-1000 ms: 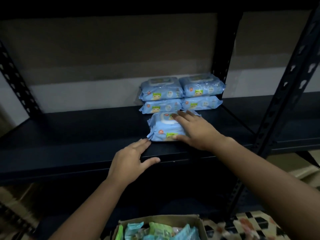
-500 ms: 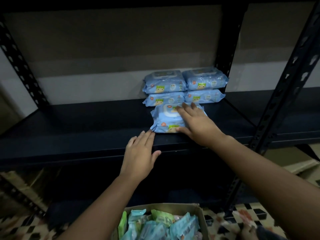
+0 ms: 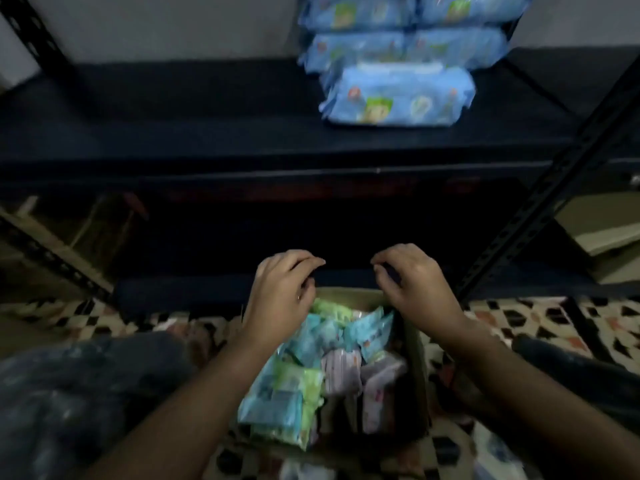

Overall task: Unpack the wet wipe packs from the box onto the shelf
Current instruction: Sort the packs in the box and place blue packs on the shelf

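Observation:
A cardboard box [image 3: 420, 372] stands on the floor below me, filled with several wet wipe packs [image 3: 304, 368] in teal, green and pale pink. My left hand [image 3: 282, 299] and my right hand [image 3: 412, 282] hover over the box's far edge, fingers curled downward, with nothing in them. On the dark shelf [image 3: 173, 133] above lies one blue wet wipe pack [image 3: 398, 97] at the front. Behind it is a stack of blue packs [image 3: 408, 32], two layers high and two wide.
Black perforated uprights [image 3: 540, 199] frame the shelf at right and at far left. The shelf's left half holds nothing. A patterned checkered floor [image 3: 519, 320] lies around the box. My dark-clothed knee [image 3: 69, 403] is at lower left.
Both hands have left the shelf and dropped to the box. My right hand let go of the front blue pack, which stays on the shelf. The view tilted downward.

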